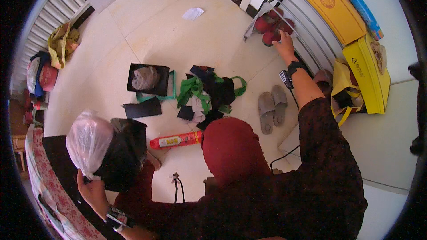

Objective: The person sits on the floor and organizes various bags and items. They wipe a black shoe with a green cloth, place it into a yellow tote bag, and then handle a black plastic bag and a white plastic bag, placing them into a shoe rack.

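My left hand (92,191) grips the gathered neck of a translucent plastic bag (89,140) at the lower left. Something pinkish fills the bag, but its shape is unclear. Beside it stands a black bag (123,153). At the upper right, my right arm is stretched out towards a metal rack (308,28). The fingers of my right hand (285,45) are at several dark red rounded things (271,36) by the end of the rack. Whether those fingers grip one of them is not clear. A clear plastic sheet or bag (255,20) hangs beside the red things.
On the tiled floor lie a black box (131,78) holding a wrapped bundle (145,77), a black flat piece (142,108), a pile of green and black cloth bags (217,90), a red package (176,140) and grey slippers (267,110). Yellow boxes (370,73) stand at the right.
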Demonstrator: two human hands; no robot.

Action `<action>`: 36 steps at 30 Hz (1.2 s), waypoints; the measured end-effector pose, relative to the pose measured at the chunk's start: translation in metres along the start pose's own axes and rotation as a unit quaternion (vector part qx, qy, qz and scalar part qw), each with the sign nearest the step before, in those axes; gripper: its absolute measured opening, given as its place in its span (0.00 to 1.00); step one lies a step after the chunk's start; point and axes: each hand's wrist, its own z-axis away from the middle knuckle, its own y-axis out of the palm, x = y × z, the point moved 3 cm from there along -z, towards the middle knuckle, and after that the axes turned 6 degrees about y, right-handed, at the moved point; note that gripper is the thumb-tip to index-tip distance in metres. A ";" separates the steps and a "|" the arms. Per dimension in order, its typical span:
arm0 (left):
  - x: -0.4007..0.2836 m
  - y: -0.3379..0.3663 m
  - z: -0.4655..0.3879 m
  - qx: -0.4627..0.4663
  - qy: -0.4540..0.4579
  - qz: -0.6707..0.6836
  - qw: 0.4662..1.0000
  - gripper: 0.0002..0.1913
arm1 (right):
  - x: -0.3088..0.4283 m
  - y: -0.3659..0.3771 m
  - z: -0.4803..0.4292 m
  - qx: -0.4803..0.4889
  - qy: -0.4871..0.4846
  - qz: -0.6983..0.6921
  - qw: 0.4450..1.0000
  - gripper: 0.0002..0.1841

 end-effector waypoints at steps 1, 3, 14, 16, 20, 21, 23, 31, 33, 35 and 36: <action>0.003 0.008 -0.006 -0.009 -0.054 0.134 0.989 0.31 | 0.001 0.002 -0.006 -0.017 -0.025 -0.027 0.999 0.43; 0.003 0.021 -0.010 0.013 -0.046 0.118 0.992 0.29 | 0.002 0.008 -0.021 0.012 -0.022 -0.071 0.997 0.45; -0.027 0.110 0.009 0.172 0.072 -0.092 0.978 0.22 | 0.018 0.057 -0.067 0.089 0.077 -0.041 0.992 0.33; -0.030 0.121 0.007 0.184 0.021 -0.119 0.975 0.21 | 0.020 0.052 -0.068 0.049 0.046 -0.042 0.997 0.27; -0.014 0.127 0.002 0.135 -0.282 0.320 0.895 0.20 | 0.008 0.024 -0.051 -0.012 0.054 -0.057 0.997 0.18; -0.013 0.124 -0.002 0.176 -0.168 0.197 0.950 0.18 | 0.002 0.014 -0.044 -0.033 0.060 -0.072 0.995 0.19; -0.009 0.122 -0.003 0.240 0.072 -0.060 0.966 0.16 | -0.018 -0.004 -0.012 -0.069 0.045 -0.029 0.996 0.17; 0.012 0.121 -0.015 0.216 -0.194 0.209 0.934 0.16 | -0.149 -0.020 0.108 -0.035 0.212 0.124 0.969 0.19; 0.011 0.124 -0.013 0.205 -0.190 0.194 0.940 0.16 | -0.162 -0.017 0.115 -0.065 0.187 0.117 0.973 0.20; 0.011 0.126 -0.009 0.190 -0.179 0.164 0.951 0.16 | -0.167 -0.016 0.114 -0.051 0.182 0.100 0.977 0.22; 0.008 0.128 -0.008 0.211 -0.132 0.111 0.962 0.17 | -0.166 -0.016 0.112 -0.027 0.177 0.082 0.980 0.23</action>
